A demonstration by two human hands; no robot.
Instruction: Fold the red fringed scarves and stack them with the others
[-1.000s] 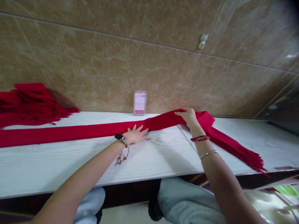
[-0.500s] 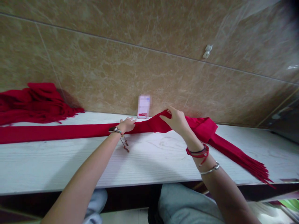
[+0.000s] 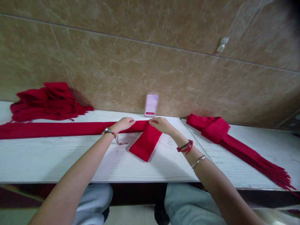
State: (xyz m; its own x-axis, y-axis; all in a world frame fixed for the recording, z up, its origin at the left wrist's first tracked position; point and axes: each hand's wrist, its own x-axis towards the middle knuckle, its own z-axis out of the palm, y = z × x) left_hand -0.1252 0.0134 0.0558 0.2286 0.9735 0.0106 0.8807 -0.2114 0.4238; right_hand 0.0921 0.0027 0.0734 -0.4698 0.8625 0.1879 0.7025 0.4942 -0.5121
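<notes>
- Showing long, narrow, flat-folded red fabric scarf (image 3: pixel 65 129) lying lengthwise on white wood-grain desk (image 3: pixel 70 162), with short flap (image 3: pixel 144 147) angling toward front.
- Pinching scarf at the bend with right hand (image 3: pixel 161 125).
- Curling left hand (image 3: pixel 123 124) over scarf; not showing whether gripping.
- Probably handling light, soft, limp, hardly fragile; likely holding best by both long edges, away from fringe (image 3: pixel 4 131).

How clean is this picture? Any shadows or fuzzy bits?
Head view: a soft shadow lies on the white counter beside the left forearm; head view: the top right corner darkens; head view: most of the phone is blurred into coarse squares.
</notes>
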